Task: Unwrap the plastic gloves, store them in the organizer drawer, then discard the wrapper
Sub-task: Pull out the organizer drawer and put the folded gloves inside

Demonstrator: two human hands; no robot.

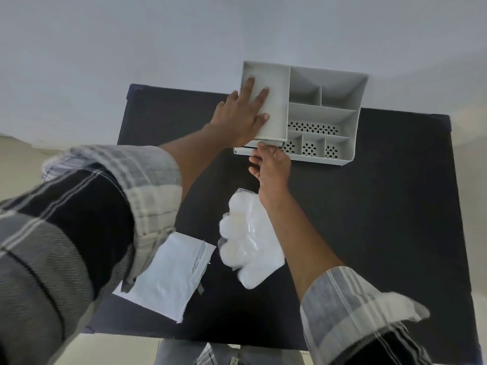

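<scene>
Nearest you, the flat white wrapper lies beside the crumpled, see-through gloves on the black table. Your right hand pinches the drawer front; your left hand, fingers spread, presses the grey organizer.

Grey organizer, black table, white wrapper, translucent white gloves, plaid sleeves.

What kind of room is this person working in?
Hard to say; probably a plain home or office corner. A small black table stands against a bare white wall, holding only a grey desk organizer, plastic gloves and their wrapper.
</scene>
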